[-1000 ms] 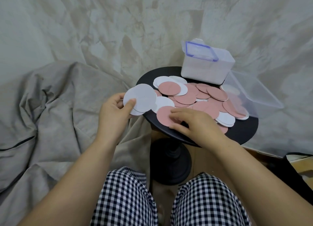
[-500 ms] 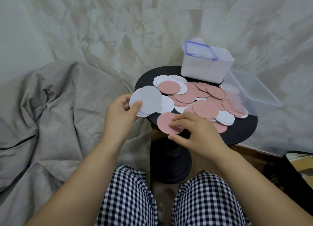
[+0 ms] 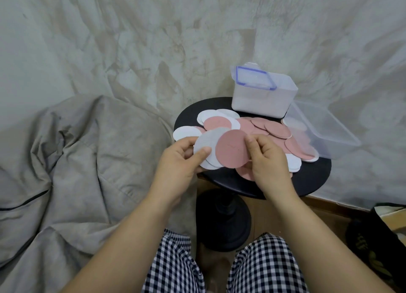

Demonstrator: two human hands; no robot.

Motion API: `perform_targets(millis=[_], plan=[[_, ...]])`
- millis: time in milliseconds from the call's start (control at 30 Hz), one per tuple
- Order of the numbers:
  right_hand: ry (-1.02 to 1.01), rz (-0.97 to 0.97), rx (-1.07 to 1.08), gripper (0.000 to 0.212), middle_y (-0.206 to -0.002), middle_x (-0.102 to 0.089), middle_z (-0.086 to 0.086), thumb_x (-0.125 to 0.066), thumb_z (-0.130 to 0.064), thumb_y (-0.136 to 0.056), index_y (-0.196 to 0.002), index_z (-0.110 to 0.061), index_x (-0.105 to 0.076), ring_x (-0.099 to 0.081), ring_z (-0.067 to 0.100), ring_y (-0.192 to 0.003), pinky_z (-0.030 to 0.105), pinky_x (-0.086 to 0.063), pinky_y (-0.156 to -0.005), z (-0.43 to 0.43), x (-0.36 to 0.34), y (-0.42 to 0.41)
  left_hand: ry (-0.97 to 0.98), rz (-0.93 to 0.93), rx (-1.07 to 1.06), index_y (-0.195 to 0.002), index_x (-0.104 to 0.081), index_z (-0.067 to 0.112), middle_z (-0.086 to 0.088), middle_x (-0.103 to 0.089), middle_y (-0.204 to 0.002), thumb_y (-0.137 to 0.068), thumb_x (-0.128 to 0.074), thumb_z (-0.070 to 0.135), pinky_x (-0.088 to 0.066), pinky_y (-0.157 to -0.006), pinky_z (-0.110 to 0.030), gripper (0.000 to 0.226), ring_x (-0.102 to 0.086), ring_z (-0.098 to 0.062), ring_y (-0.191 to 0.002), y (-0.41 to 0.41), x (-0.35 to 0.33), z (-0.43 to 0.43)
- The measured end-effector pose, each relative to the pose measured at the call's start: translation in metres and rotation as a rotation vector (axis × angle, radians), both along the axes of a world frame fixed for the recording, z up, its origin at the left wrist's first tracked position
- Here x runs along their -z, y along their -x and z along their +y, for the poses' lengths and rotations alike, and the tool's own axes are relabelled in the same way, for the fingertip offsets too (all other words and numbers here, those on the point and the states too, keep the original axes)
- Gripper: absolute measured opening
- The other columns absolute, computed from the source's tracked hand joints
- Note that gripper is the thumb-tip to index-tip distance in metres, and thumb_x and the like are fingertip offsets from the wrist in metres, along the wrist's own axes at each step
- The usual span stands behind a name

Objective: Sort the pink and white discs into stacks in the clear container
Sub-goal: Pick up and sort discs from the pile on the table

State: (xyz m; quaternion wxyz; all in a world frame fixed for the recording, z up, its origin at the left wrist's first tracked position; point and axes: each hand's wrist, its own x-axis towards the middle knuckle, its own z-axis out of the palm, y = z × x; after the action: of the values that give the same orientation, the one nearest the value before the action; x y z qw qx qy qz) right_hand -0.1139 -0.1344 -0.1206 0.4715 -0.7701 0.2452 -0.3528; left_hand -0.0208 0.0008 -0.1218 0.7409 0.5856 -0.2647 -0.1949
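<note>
Disc pickup at the near edge of the round black table (image 3: 312,178).

Nearest, my left hand (image 3: 178,163) pinches a fan of white discs (image 3: 205,143), thumb on top. At least two show by their edges, perhaps three. My right hand (image 3: 268,161), fingers curled, pinches one pink disc (image 3: 230,150) by its right rim. Half a second ago this disc lay flat at the table's edge under those fingers. It is now raised and overlaps the white fan, so I judge that I am gathering discs in hand, with nothing stacked yet. Beyond, the loose pile (image 3: 274,128) shows roughly six white and eight pink, with overlap hiding more. Farthest stand two boxes: a frosted box (image 3: 263,104) with a blue-rimmed lid, and the open clear container (image 3: 325,126) at the table's right edge. Discs show through its wall; I cannot tell whether they are inside or behind.
</note>
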Motion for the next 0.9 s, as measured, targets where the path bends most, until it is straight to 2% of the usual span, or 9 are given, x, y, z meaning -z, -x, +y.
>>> perform_targets(millis=[100,233,333,433,533,633,733,833,900], plan=[[-0.048,-0.047,-0.010,0.021,-0.079,-0.062,-0.013,-0.047,-0.028,-0.095,-0.078,-0.032,-0.059,-0.057,0.011,-0.076,0.033,-0.052,-0.064,0.003,0.001,-0.005,-0.015,-0.030,0.035,-0.095,-0.064,0.016,0.000,-0.074,-0.080,-0.087,-0.059,0.003,-0.057,-0.068,-0.028,0.017,-0.070,-0.013,-0.075,0.005,-0.001,-0.010],[0.072,-0.006,-0.098,0.018,-0.098,-0.059,-0.021,-0.049,-0.020,-0.094,-0.108,-0.029,-0.057,-0.055,-0.008,-0.087,0.005,-0.043,-0.069,0.003,-0.001,-0.001,-0.090,-0.170,-0.009,-0.109,-0.058,0.037,-0.002,-0.073,-0.092,-0.087,-0.058,0.018,-0.054,-0.083,-0.043,0.030,-0.069,-0.019,-0.088,0.001,0.006,-0.017],[0.195,0.020,-0.111,0.031,-0.100,-0.055,-0.027,-0.052,-0.016,-0.093,-0.120,-0.031,-0.054,-0.050,-0.018,-0.093,0.000,-0.037,-0.079,0.004,-0.003,0.006,-0.149,-0.320,-0.078,-0.113,-0.055,0.044,0.013,-0.067,-0.106,-0.088,-0.053,0.020,-0.052,-0.087,-0.035,0.035,-0.065,-0.008,-0.096,0.002,0.009,-0.019],[0.221,-0.020,-0.126,0.034,-0.101,-0.054,-0.036,-0.056,-0.011,-0.091,-0.117,-0.033,-0.058,-0.050,-0.020,-0.096,0.003,-0.040,-0.082,0.006,-0.001,0.009,-0.142,-0.359,-0.134,-0.103,-0.057,0.040,0.028,-0.064,-0.099,-0.091,-0.051,0.003,-0.047,-0.080,-0.016,0.039,-0.062,0.003,-0.090,0.008,0.010,-0.020],[0.274,-0.020,-0.109,0.032,-0.099,-0.058,-0.030,-0.060,-0.009,-0.088,-0.115,-0.025,-0.064,-0.052,-0.016,-0.093,0.003,-0.040,-0.077,0.006,0.007,0.009,-0.109,-0.346,-0.145,-0.098,-0.059,0.035,0.019,-0.067,-0.097,-0.090,-0.051,-0.002,-0.044,-0.077,-0.008,0.039,-0.061,0.004,-0.092,0.012,0.014,-0.019],[0.327,0.019,-0.104,0.034,-0.097,-0.057,-0.025,-0.058,-0.011,-0.089,-0.123,-0.020,-0.060,-0.052,-0.012,-0.090,0.002,-0.039,-0.077,0.006,0.013,0.008,-0.160,-0.431,-0.162,-0.119,-0.057,0.026,0.015,-0.059,-0.118,-0.092,-0.051,0.002,-0.038,-0.086,-0.003,0.037,-0.054,0.007,-0.106,0.014,0.022,-0.017],[0.461,0.029,-0.093,0.039,-0.104,-0.058,-0.012,-0.049,-0.014,-0.091,-0.129,-0.013,-0.053,-0.046,-0.008,-0.094,-0.001,-0.032,-0.083,0.006,0.018,0.006,-0.262,-0.617,-0.178,-0.137,-0.041,0.019,0.018,-0.042,-0.128,-0.093,-0.044,0.015,-0.025,-0.093,0.003,0.044,-0.036,0.014,-0.116,0.013,0.029,-0.015],[0.556,0.035,-0.079,0.041,-0.108,-0.062,0.002,-0.046,-0.014,-0.090,-0.131,-0.008,-0.051,-0.044,-0.006,-0.096,-0.003,-0.027,-0.087,0.008,0.019,0.005,-0.326,-0.715,-0.114,-0.143,-0.021,0.019,0.007,-0.033,-0.140,-0.089,-0.036,0.022,-0.025,-0.103,-0.007,0.055,-0.028,0.005,-0.125,0.014,0.034,-0.016],[0.600,0.019,-0.073,0.039,-0.108,-0.065,0.004,-0.048,-0.014,-0.090,-0.128,-0.008,-0.054,-0.049,0.000,-0.096,-0.003,-0.028,-0.087,0.008,0.018,0.006,-0.307,-0.716,-0.165,-0.143,-0.027,0.018,0.003,-0.040,-0.135,-0.090,-0.038,0.020,-0.035,-0.100,-0.018,0.054,-0.036,0.001,-0.121,0.015,0.037,-0.016]])
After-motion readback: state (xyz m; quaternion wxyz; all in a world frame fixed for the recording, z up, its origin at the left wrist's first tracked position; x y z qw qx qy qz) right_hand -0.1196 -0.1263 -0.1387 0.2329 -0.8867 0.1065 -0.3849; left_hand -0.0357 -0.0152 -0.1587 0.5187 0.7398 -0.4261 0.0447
